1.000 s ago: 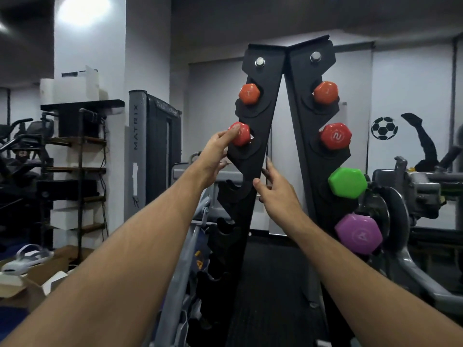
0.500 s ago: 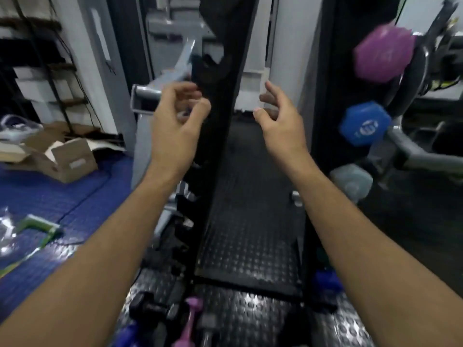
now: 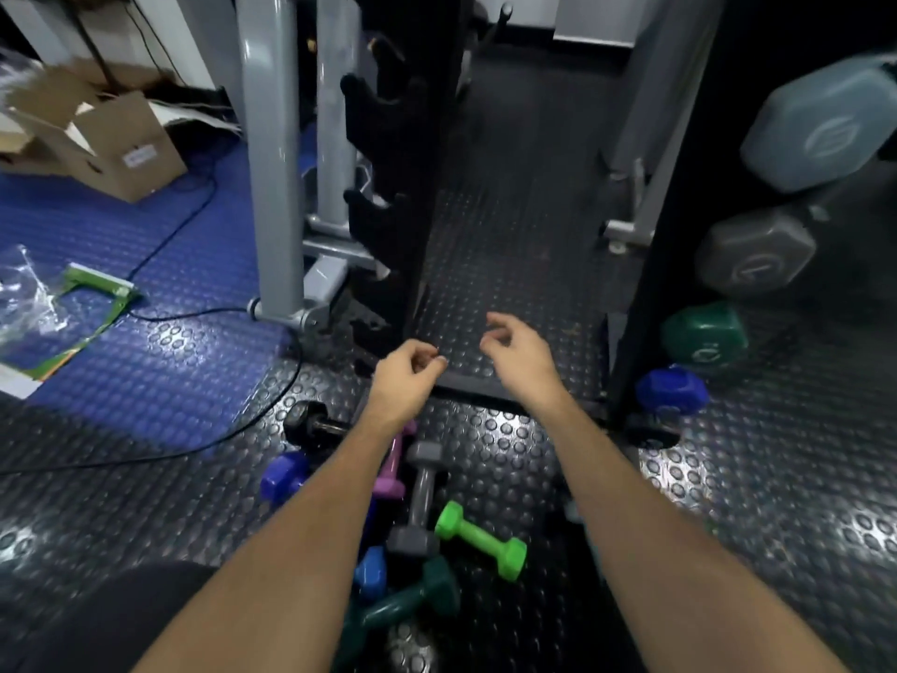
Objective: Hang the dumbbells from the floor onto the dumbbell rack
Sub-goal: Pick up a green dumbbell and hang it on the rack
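Both hands, left (image 3: 405, 376) and right (image 3: 522, 354), hang empty, loosely curled. Dumbbells (image 3: 422, 507) lie piled and overlapping; lifting one may roll others.

The studded rubber floor (image 3: 490, 459) is black near the rack and blue on the left. On the black part lie loose dumbbells: a bright green one (image 3: 480, 540), a grey one (image 3: 421, 497), a pink one (image 3: 392, 471), a dark green one (image 3: 403, 609), blue ones and a black one (image 3: 310, 422). On the blue part sit a cardboard box (image 3: 104, 143), a cable (image 3: 204, 444) and plastic wrapping (image 3: 29, 303).
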A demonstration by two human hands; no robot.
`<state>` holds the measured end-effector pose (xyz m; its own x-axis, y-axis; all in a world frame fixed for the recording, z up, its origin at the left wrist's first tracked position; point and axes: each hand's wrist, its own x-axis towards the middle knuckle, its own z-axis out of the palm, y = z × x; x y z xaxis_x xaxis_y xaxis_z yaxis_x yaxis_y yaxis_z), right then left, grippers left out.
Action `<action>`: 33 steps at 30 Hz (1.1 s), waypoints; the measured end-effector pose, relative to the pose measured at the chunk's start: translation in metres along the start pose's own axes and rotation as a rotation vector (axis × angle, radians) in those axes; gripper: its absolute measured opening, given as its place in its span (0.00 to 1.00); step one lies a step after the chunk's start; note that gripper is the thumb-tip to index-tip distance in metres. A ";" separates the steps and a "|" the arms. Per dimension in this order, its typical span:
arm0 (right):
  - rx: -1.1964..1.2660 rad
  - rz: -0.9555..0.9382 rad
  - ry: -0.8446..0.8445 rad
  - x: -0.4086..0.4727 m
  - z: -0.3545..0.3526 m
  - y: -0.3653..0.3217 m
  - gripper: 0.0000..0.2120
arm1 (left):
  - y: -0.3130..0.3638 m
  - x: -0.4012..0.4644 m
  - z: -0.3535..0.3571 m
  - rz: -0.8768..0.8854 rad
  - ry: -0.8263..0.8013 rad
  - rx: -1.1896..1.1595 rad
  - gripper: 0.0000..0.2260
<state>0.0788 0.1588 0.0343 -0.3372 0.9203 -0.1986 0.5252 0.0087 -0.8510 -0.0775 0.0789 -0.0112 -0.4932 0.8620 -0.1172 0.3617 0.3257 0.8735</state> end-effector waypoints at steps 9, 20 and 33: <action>-0.196 0.587 -0.121 -0.036 0.071 0.167 0.11 | -0.127 -0.035 0.099 -0.490 -0.371 0.288 0.15; -0.029 0.976 -0.326 -0.062 0.090 0.266 0.16 | -0.152 -0.059 0.135 -0.400 -0.600 0.763 0.15; -0.117 0.648 0.123 -0.040 0.082 0.241 0.21 | -0.165 -0.024 0.137 -0.579 -0.188 -0.113 0.14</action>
<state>0.1549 0.0918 -0.2027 0.1631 0.7917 -0.5888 0.6748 -0.5249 -0.5188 -0.0169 0.0574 -0.2168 -0.4330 0.6146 -0.6594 -0.0141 0.7268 0.6867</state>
